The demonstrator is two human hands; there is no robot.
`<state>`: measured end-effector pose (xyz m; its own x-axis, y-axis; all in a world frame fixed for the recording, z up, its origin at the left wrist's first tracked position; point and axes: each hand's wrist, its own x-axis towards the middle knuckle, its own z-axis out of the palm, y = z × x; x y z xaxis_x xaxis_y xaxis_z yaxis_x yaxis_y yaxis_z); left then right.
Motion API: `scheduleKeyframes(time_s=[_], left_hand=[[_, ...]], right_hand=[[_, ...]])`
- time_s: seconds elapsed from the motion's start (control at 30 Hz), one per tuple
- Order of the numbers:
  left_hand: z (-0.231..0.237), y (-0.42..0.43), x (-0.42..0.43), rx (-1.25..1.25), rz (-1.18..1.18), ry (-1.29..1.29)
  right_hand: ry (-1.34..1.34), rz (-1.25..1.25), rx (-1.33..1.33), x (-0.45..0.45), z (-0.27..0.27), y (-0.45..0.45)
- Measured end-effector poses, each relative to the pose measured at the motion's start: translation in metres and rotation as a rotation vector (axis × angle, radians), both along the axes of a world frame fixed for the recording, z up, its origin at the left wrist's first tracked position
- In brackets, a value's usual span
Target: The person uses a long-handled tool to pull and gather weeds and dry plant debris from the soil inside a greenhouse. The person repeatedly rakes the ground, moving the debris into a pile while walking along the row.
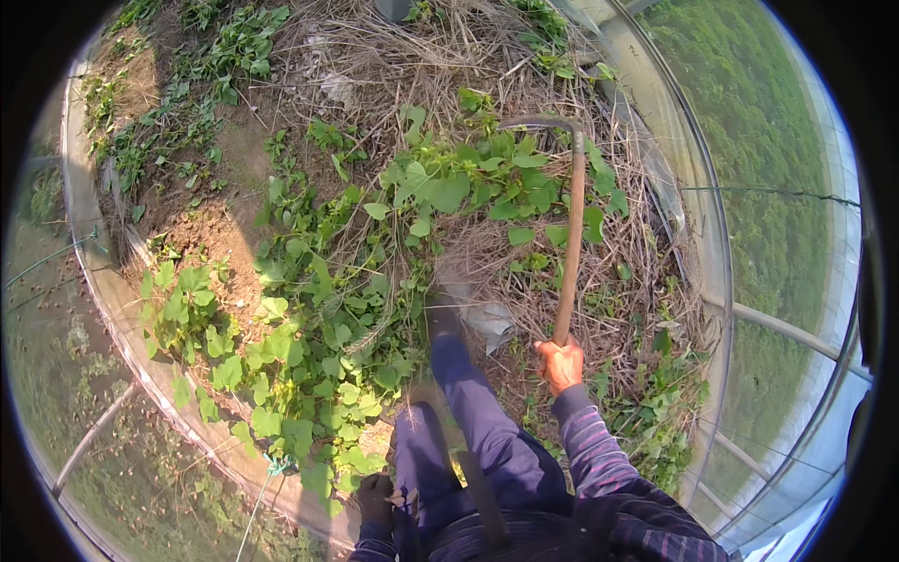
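My right hand (562,367) grips the lower end of the wooden handle of a sickle (573,239). The handle points away from me, and its curved metal blade bends left over broad-leaved green vines (449,184). Dry stalks (506,263) lie left of the handle. Down by my left thigh, my left hand (377,495) looks dark, in shadow or gloved. A small pale thing is beside its fingers; whether it is held is unclear. One leg is set forward, its foot blurred among vines and straw.
Clear plastic greenhouse film (765,232) on a pipe frame rises at the right. Another film wall (84,393) curves along the left, with a tied green cord (279,465). A crumpled grey sheet (489,322) lies by my front foot. Bare soil (221,242) shows at the left.
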<state>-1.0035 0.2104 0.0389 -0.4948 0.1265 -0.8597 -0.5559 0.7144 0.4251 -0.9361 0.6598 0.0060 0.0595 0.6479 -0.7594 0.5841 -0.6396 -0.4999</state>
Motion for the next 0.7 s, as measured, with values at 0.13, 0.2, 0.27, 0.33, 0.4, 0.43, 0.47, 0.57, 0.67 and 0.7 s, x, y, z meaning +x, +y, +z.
scheduleKeyframes(time_s=[0.13, 0.2, 0.27, 0.33, 0.4, 0.43, 0.47, 0.57, 0.67, 0.7], left_hand=[[0.004, -0.011, 0.009, -0.110, 0.140, -0.132], [0.009, -0.025, 0.014, -0.058, 0.282, -0.214], [0.010, -0.043, 0.024, -0.053, 0.267, -0.197], [-0.002, -0.063, 0.033, -0.053, 0.373, -0.195], [-0.019, -0.083, 0.047, -0.098, 0.465, -0.105], [-0.033, -0.092, 0.050, 0.070, 0.578, -0.239], [-0.045, -0.102, 0.046, 0.237, 0.683, -0.374], [-0.051, -0.117, 0.042, -0.091, 0.203, -0.158], [-0.033, -0.106, 0.026, -0.058, 0.134, -0.175], [-0.024, -0.099, 0.020, -0.071, 0.168, -0.207]], right_hand=[[0.240, -0.167, 0.229, 0.028, -0.005, 0.043], [0.051, -0.304, 0.202, 0.034, -0.010, 0.074], [0.078, -0.434, 0.229, 0.022, -0.014, 0.090], [0.211, -0.590, 0.296, -0.003, -0.012, 0.071], [0.135, -0.649, 0.135, -0.032, -0.011, 0.010], [0.071, -0.666, -0.112, -0.038, -0.010, -0.037], [-0.021, -0.507, -0.331, -0.038, -0.004, -0.094], [0.076, -0.396, -0.465, -0.008, -0.005, -0.185], [0.130, -0.334, -0.354, 0.043, -0.009, -0.167], [0.199, -0.311, -0.279, 0.056, -0.007, -0.149]])
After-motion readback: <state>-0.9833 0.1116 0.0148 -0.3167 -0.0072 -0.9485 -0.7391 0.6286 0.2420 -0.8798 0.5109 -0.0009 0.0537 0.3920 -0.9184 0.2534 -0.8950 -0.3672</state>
